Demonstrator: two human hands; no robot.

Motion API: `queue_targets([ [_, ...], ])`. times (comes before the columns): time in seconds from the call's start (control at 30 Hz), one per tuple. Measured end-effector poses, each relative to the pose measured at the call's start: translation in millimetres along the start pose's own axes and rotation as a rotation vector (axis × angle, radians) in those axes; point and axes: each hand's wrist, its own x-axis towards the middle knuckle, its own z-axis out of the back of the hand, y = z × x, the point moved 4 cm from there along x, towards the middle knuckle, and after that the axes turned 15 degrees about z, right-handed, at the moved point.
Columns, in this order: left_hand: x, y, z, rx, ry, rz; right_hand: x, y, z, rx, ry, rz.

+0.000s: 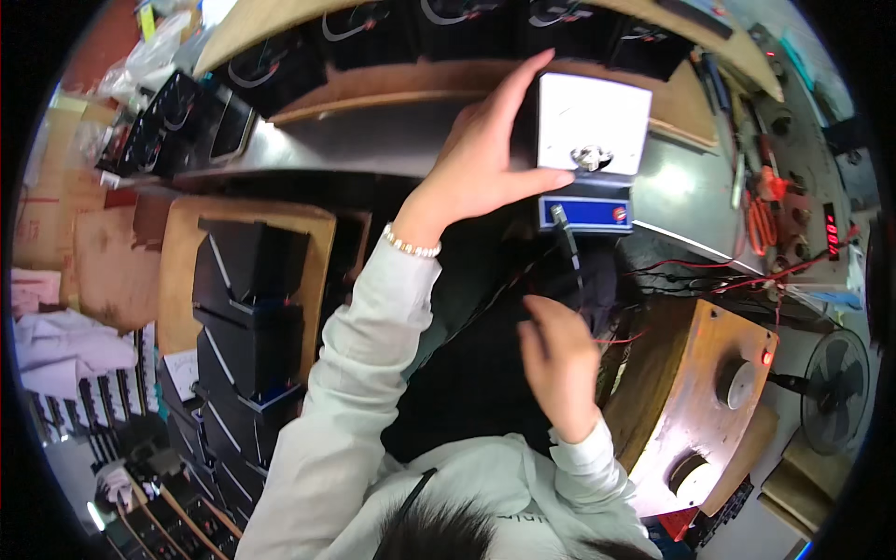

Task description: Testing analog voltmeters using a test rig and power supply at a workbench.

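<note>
Front and centre, just right of the middle near the top of the frame, it's the white-faced box (590, 110), black-sided, with a shiny metal fitting (591, 159) low on its face and a blue panel (607, 214) below. The left hand (471, 173) has it! Fingers gripping from the left side, the thumb across the lower front, the forefinger stretched up along the upper edge. Whether the box rests on the grey table (686, 191) or is held clear, I can't tell.

A dark cable (571, 250) runs down from the blue panel, and just below it comes the right hand (565, 369), blurred, thumb and forefinger parted, nothing visible between them; the other fingers are hard to make out.

Outward now! Across the top, a row of black housings (464, 28) with pale looped wires. Upper right, orange-handled tools (761, 224) beside red wires (705, 265). Right of the frame, a wooden box (644, 411) with two round knobs (737, 383) and a red light (767, 357), a fan (833, 392) beyond. And over on the left, stacked black boxes (247, 359) on a wooden board (319, 247)!
</note>
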Motion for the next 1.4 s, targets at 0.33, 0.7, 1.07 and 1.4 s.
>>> queue_targets([
  [0.33,-21.7,-31.1,-19.1,0.319,-0.03,0.054,15.1,-63.4,-80.5,-0.202,0.301,0.157],
  [0.7,-22.6,-35.7,-14.8,0.237,-0.017,0.097,-7.7,26.6,121.3,0.48,-0.197,0.166],
  [1.07,-21.4,-28.1,-20.2,0.075,0.031,0.181,-10.8,-12.5,144.9,0.053,-0.717,-0.128],
  [1.4,-16.1,-39.8,-22.5,-0.171,0.11,0.207,13.9,-36.1,116.0,-0.095,-0.742,0.043],
])
